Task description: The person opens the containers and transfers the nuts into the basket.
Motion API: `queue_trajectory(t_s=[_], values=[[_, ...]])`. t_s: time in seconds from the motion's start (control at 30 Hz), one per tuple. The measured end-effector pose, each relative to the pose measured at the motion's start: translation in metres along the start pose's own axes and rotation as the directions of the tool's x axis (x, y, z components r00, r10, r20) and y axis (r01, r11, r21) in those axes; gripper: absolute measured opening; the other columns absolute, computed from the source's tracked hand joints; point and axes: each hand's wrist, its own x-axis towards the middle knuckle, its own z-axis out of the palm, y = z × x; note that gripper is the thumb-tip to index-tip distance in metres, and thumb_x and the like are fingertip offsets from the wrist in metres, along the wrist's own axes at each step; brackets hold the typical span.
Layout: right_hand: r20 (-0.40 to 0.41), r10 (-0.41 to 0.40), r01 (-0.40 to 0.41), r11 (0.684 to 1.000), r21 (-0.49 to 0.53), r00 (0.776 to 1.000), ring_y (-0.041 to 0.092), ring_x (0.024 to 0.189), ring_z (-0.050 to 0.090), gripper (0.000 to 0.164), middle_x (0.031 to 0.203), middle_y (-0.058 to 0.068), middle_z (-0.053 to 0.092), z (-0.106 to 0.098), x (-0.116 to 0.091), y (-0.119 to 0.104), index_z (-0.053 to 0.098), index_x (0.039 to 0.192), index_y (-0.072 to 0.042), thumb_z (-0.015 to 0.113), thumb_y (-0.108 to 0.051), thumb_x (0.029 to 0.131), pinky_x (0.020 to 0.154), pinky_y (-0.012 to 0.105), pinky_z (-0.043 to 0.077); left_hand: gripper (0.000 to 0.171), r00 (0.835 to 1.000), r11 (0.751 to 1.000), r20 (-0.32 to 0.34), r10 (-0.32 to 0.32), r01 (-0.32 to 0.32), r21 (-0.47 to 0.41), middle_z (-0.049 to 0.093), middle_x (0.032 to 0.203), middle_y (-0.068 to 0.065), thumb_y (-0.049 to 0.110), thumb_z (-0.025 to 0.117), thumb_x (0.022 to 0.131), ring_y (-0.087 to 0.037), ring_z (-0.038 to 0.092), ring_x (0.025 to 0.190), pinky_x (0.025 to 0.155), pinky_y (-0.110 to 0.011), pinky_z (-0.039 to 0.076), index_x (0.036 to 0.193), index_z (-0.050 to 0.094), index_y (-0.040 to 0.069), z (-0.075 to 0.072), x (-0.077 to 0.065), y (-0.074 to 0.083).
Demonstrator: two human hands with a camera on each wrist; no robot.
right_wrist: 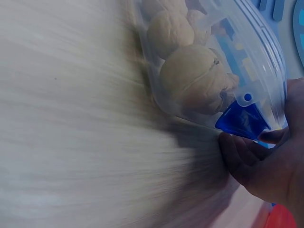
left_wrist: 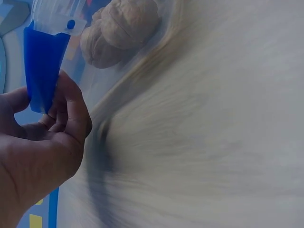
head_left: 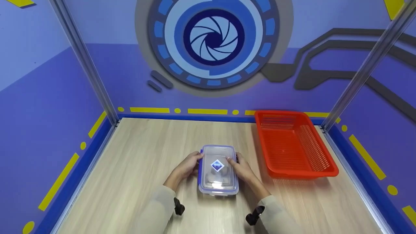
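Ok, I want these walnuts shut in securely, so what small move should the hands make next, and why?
Probably have the left hand fold the blue latch down against the clear box: the lid covers the walnuts, but that latch juts outward from it, and that hand pinches it.

On my head feed I see a red perforated basket (head_left: 281,143) between three and four o'clock, standing on a pale wood-grain table (head_left: 139,146). At twelve, the blue-violet back wall (head_left: 113,74) carries a round emblem (head_left: 214,40) with shutter-like blades; grey bands (head_left: 344,44) angle off toward two. I get a metal post (head_left: 84,58) at ten, and yellow dashes (head_left: 207,111) line the walls low down.
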Motion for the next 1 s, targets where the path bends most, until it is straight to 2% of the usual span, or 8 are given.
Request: queue_trajectory(t_s=[0.13,0.3,0.4,0.53,0.7,0.8,1.0], values=[[-0.003,-0.002,0.002,1.000,-0.005,1.000,0.047,0.137,0.052,0.065,0.148,0.035,0.051,0.000,0.000,0.000,0.043,0.151,0.011,0.063,-0.031,0.107,0.116,0.060,0.043,0.030,1.000,0.998,-0.009,0.020,-0.020,0.057,0.059,0.089,-0.002,0.029,0.039,0.115,-0.011,0.058,0.070,0.058,-0.025,0.050,0.119,0.053,0.003,0.002,-0.001,0.002],[0.003,0.007,-0.007,1.000,0.006,1.000,0.046,0.136,0.053,0.063,0.148,0.035,0.052,0.001,-0.001,0.003,0.043,0.151,0.010,0.062,-0.030,0.107,0.115,0.059,0.044,0.029,1.000,0.997,-0.016,0.025,-0.024,0.079,0.055,0.082,0.000,0.028,0.036,0.116,-0.009,0.051,0.062,0.056,-0.028,0.044,0.119,0.052,0.004,0.004,-0.003,0.000],[0.003,0.005,-0.005,1.000,0.002,1.000,0.046,0.136,0.053,0.062,0.148,0.035,0.052,0.001,-0.001,0.003,0.044,0.151,0.010,0.062,-0.031,0.108,0.115,0.059,0.044,0.030,0.999,0.994,-0.027,0.040,-0.037,0.101,0.054,0.083,0.000,0.029,0.035,0.116,-0.010,0.051,0.064,0.057,-0.028,0.043,0.119,0.052,0.004,0.005,-0.003,0.000],[-0.005,0.011,-0.011,1.000,-0.003,1.000,0.047,0.137,0.052,0.061,0.149,0.035,0.051,0.001,0.000,0.002,0.044,0.152,0.009,0.061,-0.030,0.108,0.116,0.059,0.042,0.036,0.997,0.990,-0.035,0.071,-0.066,0.123,0.056,0.092,-0.003,0.028,0.034,0.117,-0.013,0.055,0.076,0.064,-0.027,0.047,0.125,0.053,-0.001,0.005,-0.003,0.000],[0.000,0.012,-0.012,1.000,0.000,1.000,0.047,0.138,0.051,0.062,0.149,0.035,0.051,0.002,0.002,0.001,0.043,0.152,0.009,0.061,-0.031,0.108,0.118,0.059,0.040,0.042,0.999,0.999,-0.018,0.038,-0.038,0.000,0.067,0.101,-0.006,0.022,0.027,0.116,-0.015,0.066,0.088,0.075,-0.028,0.057,0.138,0.051,-0.005,-0.001,-0.001,-0.010],[0.004,-0.012,0.012,1.000,0.009,1.000,0.046,0.134,0.054,0.062,0.145,0.035,0.054,0.003,0.003,0.000,0.045,0.150,0.010,0.063,-0.031,0.107,0.115,0.059,0.044,0.041,1.000,0.997,0.004,0.011,-0.011,-0.070,0.070,0.096,-0.005,0.020,0.025,0.116,-0.015,0.068,0.081,0.070,-0.029,0.060,0.136,0.052,-0.004,-0.005,0.000,-0.016],[-0.020,-0.013,0.014,1.000,0.014,1.000,0.041,0.125,0.059,0.056,0.137,0.031,0.060,0.002,0.004,0.001,0.049,0.146,0.010,0.064,-0.027,0.106,0.109,0.057,0.049,0.038,1.000,0.998,0.028,-0.007,0.009,-0.060,0.070,0.091,-0.003,0.020,0.026,0.116,-0.013,0.069,0.076,0.066,-0.028,0.060,0.135,0.051,-0.002,-0.007,0.001,-0.017]])
